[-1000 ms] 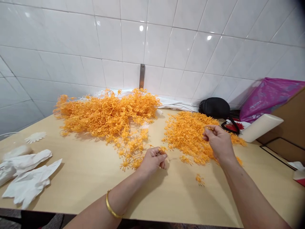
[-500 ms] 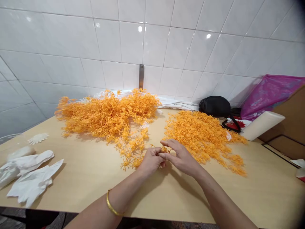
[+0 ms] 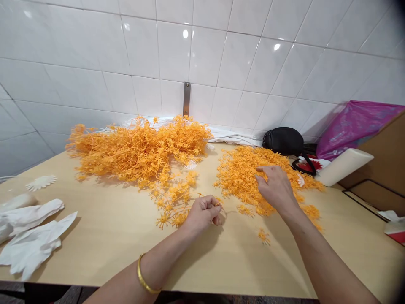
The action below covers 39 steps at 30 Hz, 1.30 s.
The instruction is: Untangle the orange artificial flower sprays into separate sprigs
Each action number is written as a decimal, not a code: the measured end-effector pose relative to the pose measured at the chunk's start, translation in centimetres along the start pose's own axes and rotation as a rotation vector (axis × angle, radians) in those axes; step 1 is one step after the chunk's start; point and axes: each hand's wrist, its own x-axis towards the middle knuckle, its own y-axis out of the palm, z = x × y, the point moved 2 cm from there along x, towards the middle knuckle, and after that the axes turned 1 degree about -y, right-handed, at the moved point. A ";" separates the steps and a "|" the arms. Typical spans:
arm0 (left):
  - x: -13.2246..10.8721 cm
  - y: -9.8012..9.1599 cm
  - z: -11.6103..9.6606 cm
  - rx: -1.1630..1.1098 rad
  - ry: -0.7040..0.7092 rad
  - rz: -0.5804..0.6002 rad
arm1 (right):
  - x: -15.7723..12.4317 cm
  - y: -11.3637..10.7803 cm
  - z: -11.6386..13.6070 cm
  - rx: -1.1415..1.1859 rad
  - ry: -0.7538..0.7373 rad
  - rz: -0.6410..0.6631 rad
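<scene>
My left hand (image 3: 205, 212) is closed in a pinch on an orange plastic flower stem (image 3: 218, 203) in the middle of the table; most of the held part is hidden by the fingers. To its left lie connected orange sprigs (image 3: 174, 198), reaching forward from a large tangled heap of orange plastic flowers (image 3: 136, 154). My right hand (image 3: 275, 185) is over a flatter pile of small orange flower pieces (image 3: 240, 169), thumb and forefinger apart and nothing visible between them. One loose orange flower piece (image 3: 263, 236) rests on the bare tabletop below that pile.
Crumpled white tissues (image 3: 34, 245) and a white scalloped disc (image 3: 41, 183) lie at the left. Behind the right pile stand a black pouch (image 3: 283, 140), a leaning cream bottle (image 3: 344, 166) and a purple plastic bag (image 3: 344, 128). A tiled wall (image 3: 221, 59) closes off the back.
My right hand has left my left hand and moved right, over the flatter pile. Loose orange flower pieces now show between my left hand and that pile. My left hand stays nearly in place.
</scene>
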 end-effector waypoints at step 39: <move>0.7 -1.2 -1.0 -0.565 -0.122 -0.289 | -7.7 3.6 9.1 0.900 -0.004 0.345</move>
